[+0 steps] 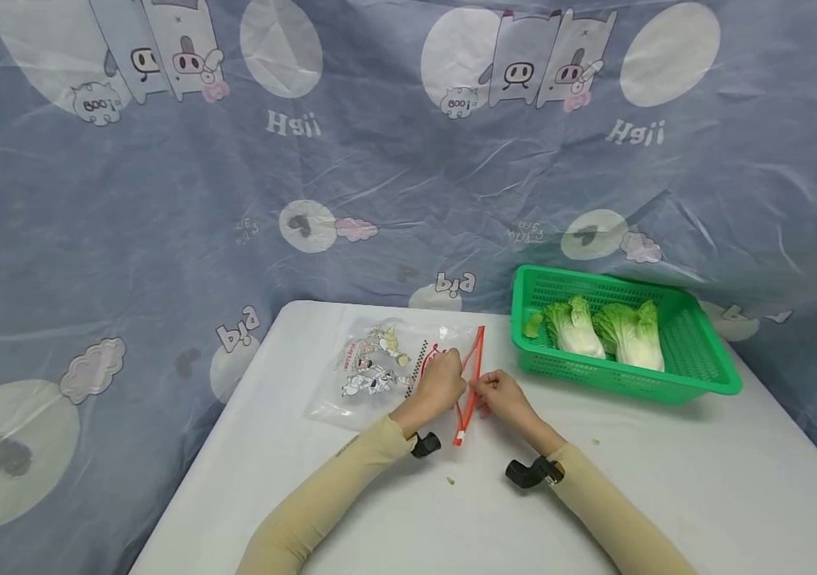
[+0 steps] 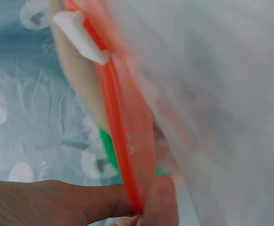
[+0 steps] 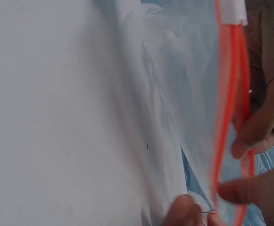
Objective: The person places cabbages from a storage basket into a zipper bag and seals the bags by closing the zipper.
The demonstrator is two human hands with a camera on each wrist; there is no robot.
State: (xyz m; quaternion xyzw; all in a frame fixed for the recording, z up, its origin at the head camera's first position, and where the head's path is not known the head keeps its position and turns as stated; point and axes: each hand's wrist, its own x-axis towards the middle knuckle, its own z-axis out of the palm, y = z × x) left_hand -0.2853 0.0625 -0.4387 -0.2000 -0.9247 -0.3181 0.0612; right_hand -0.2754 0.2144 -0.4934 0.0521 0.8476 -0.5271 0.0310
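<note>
A clear printed zip bag [image 1: 372, 363] lies on the white table, its red zip strip [image 1: 476, 363] toward the right and a white slider [image 2: 81, 37] near one end. The two red edges stand apart at the bag's mouth. My left hand [image 1: 440, 383] pinches one edge of the strip, its thumb against the red band in the left wrist view. Opposite it, my right hand [image 1: 505, 399] pinches the other edge between thumb and fingers. In the right wrist view the right thumb [image 3: 243, 190] presses the strip, close to the left hand [image 3: 269, 103].
A green plastic basket [image 1: 616, 383] at the back right holds two leafy cabbages [image 1: 577, 331] and a loose leaf piece [image 1: 533, 325]. Small green scraps [image 1: 450, 481] lie on the white table [image 1: 394, 527]. A patterned blue cloth [image 1: 379, 160] hangs behind.
</note>
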